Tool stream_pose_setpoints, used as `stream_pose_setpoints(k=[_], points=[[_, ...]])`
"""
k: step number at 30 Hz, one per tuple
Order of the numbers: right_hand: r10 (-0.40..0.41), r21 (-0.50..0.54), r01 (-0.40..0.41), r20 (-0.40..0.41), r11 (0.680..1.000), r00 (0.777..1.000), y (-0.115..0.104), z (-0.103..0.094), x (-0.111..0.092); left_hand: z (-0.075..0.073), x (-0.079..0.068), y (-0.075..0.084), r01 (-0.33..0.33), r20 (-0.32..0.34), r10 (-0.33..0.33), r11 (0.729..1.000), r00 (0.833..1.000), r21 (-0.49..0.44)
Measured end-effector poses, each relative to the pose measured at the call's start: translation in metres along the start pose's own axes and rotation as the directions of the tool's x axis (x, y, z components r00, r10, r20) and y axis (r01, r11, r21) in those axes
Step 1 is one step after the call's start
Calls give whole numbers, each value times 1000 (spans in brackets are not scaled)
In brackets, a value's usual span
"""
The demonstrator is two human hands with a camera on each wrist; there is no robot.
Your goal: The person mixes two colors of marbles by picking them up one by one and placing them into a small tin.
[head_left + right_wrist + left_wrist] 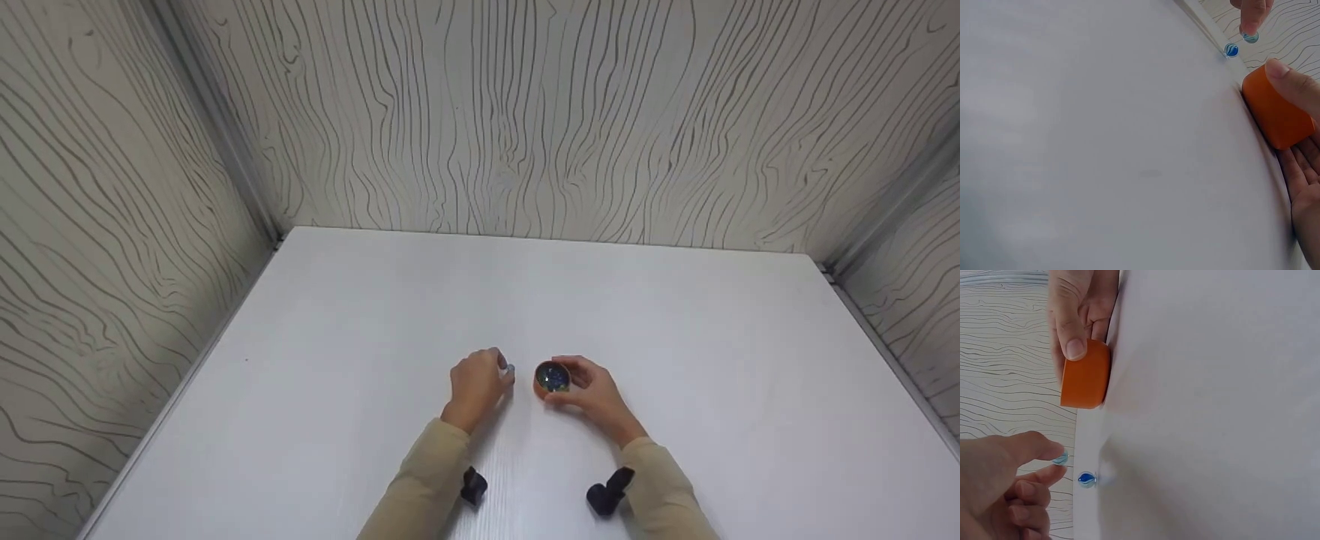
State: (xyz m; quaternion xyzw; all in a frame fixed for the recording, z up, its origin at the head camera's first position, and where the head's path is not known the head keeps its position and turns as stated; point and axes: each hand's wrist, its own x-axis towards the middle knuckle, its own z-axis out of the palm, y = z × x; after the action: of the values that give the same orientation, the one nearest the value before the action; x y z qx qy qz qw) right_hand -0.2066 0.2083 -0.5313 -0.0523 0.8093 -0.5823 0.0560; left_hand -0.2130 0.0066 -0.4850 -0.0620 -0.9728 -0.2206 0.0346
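Note:
My left hand (476,382) pinches a clear glass marble with pale teal swirls (1060,458) between thumb and forefinger, held above the table. Just below it, a clear marble with a dark blue swirl (1087,480) rests on the tabletop. To the right stands a small orange cup (537,391), upright on the table, its round mouth facing up. Dark, shiny glass marbles (553,376) show inside it. My right hand (596,394) grips the cup from its right side, thumb on the near wall and fingers around the far side.
The white table (360,315) runs back to a wood-grain patterned wall (480,120), with similar panels at both sides. Black wrist cameras (474,486) sit at both sleeves, close over the tabletop.

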Motion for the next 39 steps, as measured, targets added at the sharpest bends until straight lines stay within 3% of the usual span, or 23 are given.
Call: stream_pose_setpoints(k=[10,17,24,39], points=[[18,-8,-18,-14,1000,1000,1,0,1,-2,-1,2,-8,-10,8,1000,1000,-24],[2,4,-2,-13,1000,1000,0,0,0,-3,-2,2,-61,-59,60,998,996,-7],[8,-15,-8,-22,1000,1000,0,1,0,-3,-1,7,-12,-19,12,999,1000,-31],[6,-24,-7,-13,1000,1000,-1,1,-1,-3,-2,13,-71,-28,71,997,997,-10]])
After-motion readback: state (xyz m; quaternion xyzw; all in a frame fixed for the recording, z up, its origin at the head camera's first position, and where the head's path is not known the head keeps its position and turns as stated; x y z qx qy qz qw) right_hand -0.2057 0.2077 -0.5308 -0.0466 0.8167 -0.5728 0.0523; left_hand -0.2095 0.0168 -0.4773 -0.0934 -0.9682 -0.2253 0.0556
